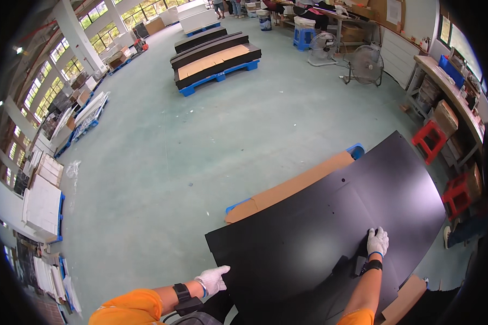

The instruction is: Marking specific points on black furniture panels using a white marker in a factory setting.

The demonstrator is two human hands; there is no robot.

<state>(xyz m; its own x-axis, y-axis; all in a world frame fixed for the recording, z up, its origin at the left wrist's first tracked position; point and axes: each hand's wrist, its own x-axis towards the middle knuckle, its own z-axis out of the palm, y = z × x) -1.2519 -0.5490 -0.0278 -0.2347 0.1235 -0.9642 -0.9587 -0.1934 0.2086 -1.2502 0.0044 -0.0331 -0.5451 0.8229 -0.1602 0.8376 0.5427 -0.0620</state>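
A large, flat black panel (287, 254) with a few small holes lies in front of me, stretching from my lap toward the right. My left hand (213, 279), in a white glove, is closed on the panel's left edge, thumb on top and the other fingers partly hidden. Gloved as well, my right hand (378, 242) rests on the panel's upper face with its fingers stretched out. Brown cardboard (293, 187) sticks out from under the panel's far side, on a blue pallet (355, 150).
Red stools (429, 142) and a workbench (458, 95) line the right side, where a person's leg (469, 230) shows close to the panel. Two floor fans (366, 66) stand farther off. Ahead, a blue pallet (219, 77) bears black panels. White stacked boards (42, 208) sit at left.
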